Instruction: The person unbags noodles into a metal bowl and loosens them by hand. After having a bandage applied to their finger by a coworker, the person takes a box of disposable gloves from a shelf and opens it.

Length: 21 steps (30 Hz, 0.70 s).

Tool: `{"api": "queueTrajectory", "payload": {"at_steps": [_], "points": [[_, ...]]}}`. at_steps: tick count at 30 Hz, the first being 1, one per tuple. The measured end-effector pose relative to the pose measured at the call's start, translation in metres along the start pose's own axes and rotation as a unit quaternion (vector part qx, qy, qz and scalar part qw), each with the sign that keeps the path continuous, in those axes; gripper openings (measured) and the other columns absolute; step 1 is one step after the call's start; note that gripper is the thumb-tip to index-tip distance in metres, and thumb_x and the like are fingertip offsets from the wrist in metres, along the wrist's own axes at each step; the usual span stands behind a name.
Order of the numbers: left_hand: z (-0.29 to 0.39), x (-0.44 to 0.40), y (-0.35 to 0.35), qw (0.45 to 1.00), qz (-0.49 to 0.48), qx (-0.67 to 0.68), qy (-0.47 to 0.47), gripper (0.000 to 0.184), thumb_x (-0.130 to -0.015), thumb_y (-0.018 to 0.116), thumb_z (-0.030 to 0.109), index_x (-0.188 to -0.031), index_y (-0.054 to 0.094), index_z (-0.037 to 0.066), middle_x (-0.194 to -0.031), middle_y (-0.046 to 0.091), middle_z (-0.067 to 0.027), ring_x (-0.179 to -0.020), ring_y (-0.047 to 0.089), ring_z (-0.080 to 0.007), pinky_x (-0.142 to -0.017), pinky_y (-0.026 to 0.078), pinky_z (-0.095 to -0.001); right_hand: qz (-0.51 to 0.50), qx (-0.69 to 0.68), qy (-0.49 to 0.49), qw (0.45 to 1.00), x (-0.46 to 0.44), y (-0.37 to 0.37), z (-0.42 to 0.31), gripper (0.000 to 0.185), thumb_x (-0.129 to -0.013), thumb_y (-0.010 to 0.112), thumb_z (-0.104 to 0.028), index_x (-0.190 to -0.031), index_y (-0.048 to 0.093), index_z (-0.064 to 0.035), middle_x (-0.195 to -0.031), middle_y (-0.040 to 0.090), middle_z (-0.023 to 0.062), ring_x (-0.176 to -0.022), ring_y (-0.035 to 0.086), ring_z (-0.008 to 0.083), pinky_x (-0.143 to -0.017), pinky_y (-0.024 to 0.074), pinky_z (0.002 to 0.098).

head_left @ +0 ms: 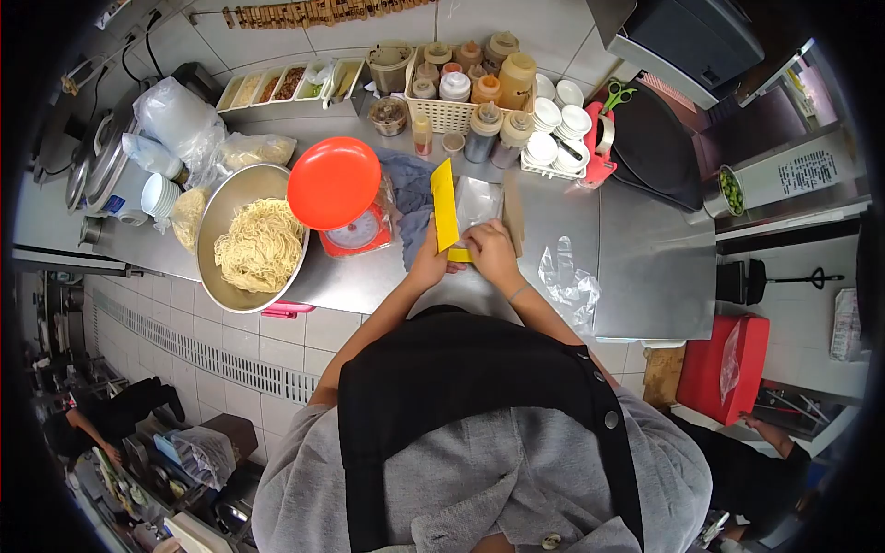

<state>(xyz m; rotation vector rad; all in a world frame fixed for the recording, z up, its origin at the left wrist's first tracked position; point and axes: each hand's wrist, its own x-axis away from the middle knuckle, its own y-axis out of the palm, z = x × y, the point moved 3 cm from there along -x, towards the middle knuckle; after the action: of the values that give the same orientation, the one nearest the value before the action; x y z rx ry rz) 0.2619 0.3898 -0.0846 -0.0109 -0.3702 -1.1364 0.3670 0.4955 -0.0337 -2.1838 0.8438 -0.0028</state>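
My left hand (430, 262) grips the near left edge of a small flat cardboard box with a yellow flap (445, 205) standing up. Clear thin plastic (478, 200) shows inside the box, beside a brown cardboard flap (513, 217). The bent fingers of my right hand (493, 255) are closed at the near end of this plastic, by a yellow edge; their tips are partly hidden. On the counter to the right lies a crumpled clear plastic glove (568, 278). A blue-grey cloth (412, 189) lies left of the box.
Left stand a red-topped scale (334, 184) and a steel bowl (208, 241) of noodles (260, 244). Behind are a basket (442, 116) of sauce bottles, topping trays (291, 85) and white lidded cups (559, 129). Two other people (115, 419) (737, 470) are at the lower edges.
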Motion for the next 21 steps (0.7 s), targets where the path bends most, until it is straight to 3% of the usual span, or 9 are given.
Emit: {"api": "queueTrajectory", "payload": {"at_steps": [1,3,9,11,13,17,19,20,21], "points": [[-0.004,-0.001,-0.002,1.000,0.015,0.010,-0.010,0.067,-0.095,0.034,0.005,-0.146,-0.006,0.023,-0.105,0.058,-0.0185,-0.067,0.068,-0.0254,-0.056,0.057,-0.0317,-0.019,0.062,-0.081,0.995,0.002,0.003,-0.001,0.012,-0.075,0.064,-0.006,-0.085,0.061,-0.0024,-0.092,0.060,0.0123,-0.087,0.055,0.0300,-0.081,0.0440,0.0400],[-0.002,-0.003,-0.006,0.999,0.033,0.021,-0.017,0.062,-0.098,0.035,0.010,-0.146,0.000,0.026,-0.108,0.056,-0.0180,-0.065,0.067,-0.0251,-0.055,0.057,-0.0304,-0.027,0.056,-0.097,0.993,0.005,-0.003,-0.012,0.018,-0.074,0.066,-0.011,-0.090,0.062,-0.0039,-0.092,0.061,0.0112,-0.088,0.055,0.0288,-0.082,0.0437,0.0395],[0.002,-0.004,-0.007,0.995,0.075,-0.006,-0.063,0.065,-0.094,0.042,0.009,-0.147,0.004,0.014,-0.091,0.062,-0.0163,-0.056,0.064,-0.0226,-0.049,0.055,-0.0317,-0.114,0.011,-0.137,0.984,0.013,-0.013,-0.010,0.027,-0.073,0.069,-0.014,-0.096,0.059,-0.0034,-0.094,0.061,0.0103,-0.090,0.054,0.0292,-0.083,0.0444,0.0383],[0.008,-0.001,-0.006,0.988,0.122,-0.099,0.015,0.070,-0.088,0.053,0.009,-0.145,0.013,0.007,-0.088,0.063,-0.0173,-0.055,0.065,-0.0237,-0.048,0.054,-0.0316,-0.145,-0.003,-0.135,0.980,0.017,-0.008,-0.002,0.028,-0.074,0.068,-0.012,-0.098,0.057,-0.0037,-0.093,0.061,0.0107,-0.090,0.054,0.0288,-0.083,0.0450,0.0378],[0.015,0.003,-0.006,0.981,0.134,-0.139,0.014,0.072,-0.084,0.057,0.009,-0.144,0.018,0.004,-0.087,0.064,-0.0184,-0.055,0.065,-0.0239,-0.048,0.054,-0.0318,-0.207,-0.249,0.116,0.939,0.024,0.006,0.018,0.029,-0.076,0.066,-0.008,-0.102,0.053,-0.0035,-0.088,0.060,0.0114,-0.089,0.054,0.0280,-0.081,0.0459,0.0369],[0.030,0.010,-0.002,0.971,0.157,-0.180,0.002,0.073,-0.078,0.063,0.007,-0.141,0.026,0.000,-0.085,0.065,-0.0207,-0.056,0.066,-0.0245,-0.049,0.054,-0.0332,-0.042,-0.344,0.270,0.898,0.004,-0.013,0.017,0.031,-0.077,0.064,-0.005,-0.105,0.051,-0.0030,-0.093,0.059,0.0130,-0.089,0.055,0.0275,-0.078,0.0463,0.0373],[0.029,0.009,-0.003,0.970,0.160,-0.181,0.007,0.072,-0.078,0.063,0.007,-0.140,0.027,0.000,-0.085,0.065,-0.0201,-0.056,0.066,-0.0246,-0.049,0.054,-0.0333,0.102,0.005,0.117,0.988,-0.003,-0.018,0.032,0.034,-0.076,0.066,-0.015,-0.104,0.052,-0.0037,-0.103,0.056,0.0165,-0.098,0.053,0.0310,-0.084,0.0433,0.0430],[0.028,0.010,-0.003,0.970,0.161,-0.183,0.012,0.072,-0.078,0.063,0.007,-0.140,0.028,0.000,-0.085,0.065,-0.0195,-0.056,0.066,-0.0247,-0.048,0.054,-0.0334,0.102,0.003,0.118,0.988,-0.004,-0.022,0.026,0.034,-0.076,0.066,-0.015,-0.104,0.052,-0.0037,-0.103,0.056,0.0165,-0.098,0.053,0.0310,-0.084,0.0433,0.0430],[0.026,0.010,-0.005,0.970,0.161,-0.184,0.012,0.072,-0.078,0.063,0.007,-0.140,0.028,0.000,-0.085,0.065,-0.0195,-0.056,0.066,-0.0247,-0.048,0.054,-0.0334,0.147,0.125,0.076,0.978,-0.008,-0.038,0.005,0.038,-0.076,0.067,-0.017,-0.108,0.051,-0.0028,-0.108,0.054,0.0175,-0.100,0.053,0.0314,-0.086,0.0427,0.0423]]}}
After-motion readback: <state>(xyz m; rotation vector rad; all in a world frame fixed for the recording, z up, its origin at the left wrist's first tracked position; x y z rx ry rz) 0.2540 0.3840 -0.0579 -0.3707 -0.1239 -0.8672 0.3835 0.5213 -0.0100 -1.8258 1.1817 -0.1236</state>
